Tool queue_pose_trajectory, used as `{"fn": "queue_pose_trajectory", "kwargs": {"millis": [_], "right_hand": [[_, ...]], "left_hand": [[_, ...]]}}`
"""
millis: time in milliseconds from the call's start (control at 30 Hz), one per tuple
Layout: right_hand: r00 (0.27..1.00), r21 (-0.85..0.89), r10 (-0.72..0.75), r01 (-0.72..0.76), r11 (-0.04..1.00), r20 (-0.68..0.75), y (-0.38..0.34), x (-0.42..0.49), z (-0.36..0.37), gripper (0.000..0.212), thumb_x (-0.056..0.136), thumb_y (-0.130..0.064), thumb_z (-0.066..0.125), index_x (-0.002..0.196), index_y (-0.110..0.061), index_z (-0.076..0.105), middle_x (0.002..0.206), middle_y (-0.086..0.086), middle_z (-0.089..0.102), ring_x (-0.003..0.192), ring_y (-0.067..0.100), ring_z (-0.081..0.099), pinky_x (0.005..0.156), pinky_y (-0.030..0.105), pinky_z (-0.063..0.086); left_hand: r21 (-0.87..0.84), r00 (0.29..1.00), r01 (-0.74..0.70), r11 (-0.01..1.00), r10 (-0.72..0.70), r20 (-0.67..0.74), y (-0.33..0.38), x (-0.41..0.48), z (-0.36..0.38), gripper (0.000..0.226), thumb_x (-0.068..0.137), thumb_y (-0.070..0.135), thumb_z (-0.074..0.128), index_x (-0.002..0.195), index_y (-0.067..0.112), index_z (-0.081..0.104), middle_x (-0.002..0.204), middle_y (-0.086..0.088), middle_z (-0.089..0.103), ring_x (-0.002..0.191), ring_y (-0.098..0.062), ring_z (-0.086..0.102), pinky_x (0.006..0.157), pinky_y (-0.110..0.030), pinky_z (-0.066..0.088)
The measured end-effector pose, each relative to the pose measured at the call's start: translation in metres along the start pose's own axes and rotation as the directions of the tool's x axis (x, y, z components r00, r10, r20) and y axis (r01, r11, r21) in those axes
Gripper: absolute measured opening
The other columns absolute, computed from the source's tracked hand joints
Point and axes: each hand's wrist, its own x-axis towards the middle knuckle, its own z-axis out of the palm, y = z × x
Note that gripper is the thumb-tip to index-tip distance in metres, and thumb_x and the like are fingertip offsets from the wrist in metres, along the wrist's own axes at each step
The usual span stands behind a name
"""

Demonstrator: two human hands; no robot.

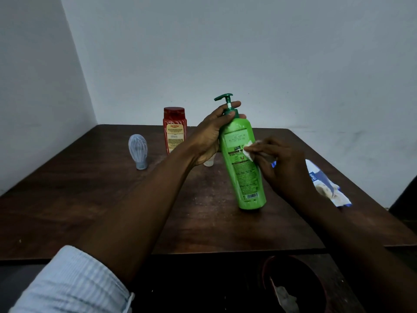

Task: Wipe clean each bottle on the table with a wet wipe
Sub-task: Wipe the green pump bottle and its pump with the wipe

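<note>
A tall green pump bottle [244, 175] stands tilted on the dark wooden table [90, 199], its base touching the top. My left hand [209, 138] grips its neck and upper body. My right hand [284, 163] pinches a white wet wipe [248, 150] against the bottle's label. A red bottle [174, 128] stands upright behind my left arm. A pale grey upside-down bottle [138, 151] stands at the left. A small white bottle [208, 161] is mostly hidden behind my left hand.
A blue and white wipes packet [325, 184] lies on the table at the right, behind my right wrist. Below the table's near edge sits a dark round bin [293, 285] holding a crumpled white wipe. Walls close the corner behind the table.
</note>
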Motion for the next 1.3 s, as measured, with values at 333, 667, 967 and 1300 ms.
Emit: {"fn": "queue_pose_trajectory", "kwargs": {"millis": [333, 667, 967, 1300], "right_hand": [[0.989, 0.056, 0.053, -0.046, 0.997, -0.140, -0.005, 0.051, 0.004, 0.014, 0.087, -0.015, 0.073, 0.099, -0.016, 0.079, 0.093, -0.003, 0.074, 0.087, 0.004, 0.067, 0.077, 0.025, 0.055], [0.974, 0.015, 0.025, -0.023, 1.000, -0.224, -0.022, 0.035, 0.019, 0.019, 0.087, -0.004, 0.070, 0.103, -0.009, 0.077, 0.098, 0.006, 0.071, 0.094, 0.013, 0.067, 0.085, 0.013, 0.047], [0.977, -0.192, -0.211, 0.202, 0.960, -0.025, -0.027, 0.019, 0.030, 0.022, 0.083, 0.001, 0.068, 0.101, -0.007, 0.076, 0.104, 0.009, 0.067, 0.095, 0.029, 0.061, 0.074, 0.033, 0.050], [0.988, -0.054, -0.088, 0.082, 0.995, -0.130, -0.020, 0.034, 0.019, 0.019, 0.084, 0.000, 0.069, 0.099, -0.008, 0.078, 0.097, 0.009, 0.069, 0.093, 0.022, 0.067, 0.082, 0.028, 0.052]], "left_hand": [[-0.092, 0.997, 0.016, 0.996, -0.009, 0.081, 0.004, -0.004, 0.002, 0.039, 0.106, 0.016, 0.042, 0.144, 0.018, 0.050, 0.125, -0.007, 0.062, 0.115, -0.025, 0.059, 0.098, -0.054, 0.051], [-0.060, 0.999, -0.010, 0.998, 0.013, 0.050, 0.005, -0.006, 0.001, 0.037, 0.103, 0.015, 0.051, 0.140, 0.019, 0.056, 0.126, -0.004, 0.063, 0.109, -0.021, 0.062, 0.088, -0.050, 0.058], [-0.053, 1.000, -0.013, 0.999, 0.014, 0.025, 0.004, -0.003, 0.001, 0.034, 0.103, 0.016, 0.052, 0.136, 0.022, 0.058, 0.124, -0.005, 0.065, 0.109, -0.019, 0.063, 0.081, -0.041, 0.057], [-0.032, 0.999, -0.015, 0.999, 0.016, 0.029, 0.001, -0.001, -0.001, 0.033, 0.103, 0.018, 0.052, 0.135, 0.023, 0.059, 0.125, -0.005, 0.065, 0.110, -0.022, 0.063, 0.084, -0.049, 0.059]]}}
